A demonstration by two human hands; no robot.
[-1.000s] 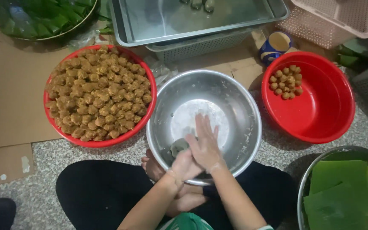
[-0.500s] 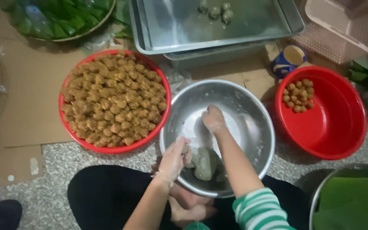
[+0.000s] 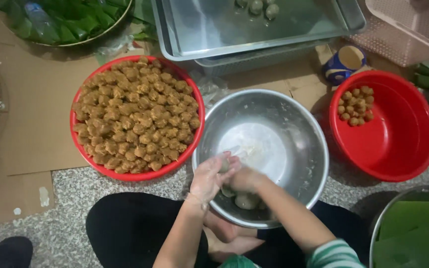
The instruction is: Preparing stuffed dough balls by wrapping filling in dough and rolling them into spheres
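Dough lump (image 3: 224, 163), pale greenish-grey, sits pressed between both hands just above the near inner wall of the steel bowl (image 3: 294, 119). Left hand (image 3: 208, 177) is cupped around it from the near-left side, fingers curled up over the top. Right hand (image 3: 244, 177) closes against it from the other side, so the two hands are together, clamped on the lump; only a small patch of dough shows between the fingers. More dough (image 3: 247, 201) of the same colour lies in the bowl at its near rim, right under the right wrist. Bowl bottom has a whitish floury smear in the middle.

Left of the steel bowl, touching or almost touching its rim: red basin (image 3: 78, 141) heaped full of brown filling balls (image 3: 135, 119). Right of the bowl: second red basin (image 3: 403, 149), mostly bare, with a small cluster of the same kind of brown balls (image 3: 356, 105) at its far-left side. Beyond the bowl: metal tray (image 3: 214, 30) resting on a grey basket, a few finished grey-green balls (image 3: 259, 6) at its far edge. Small blue cup (image 3: 344, 62) beyond the bowl to the right, between tray and the second red basin. Near-right of the bowl: another steel bowl holding green leaves (image 3: 415, 228). Far-left of the bowl: round tray of green leaves (image 3: 70, 20). Person sits on the speckled floor, dark trousers, striped sleeve on the right arm.
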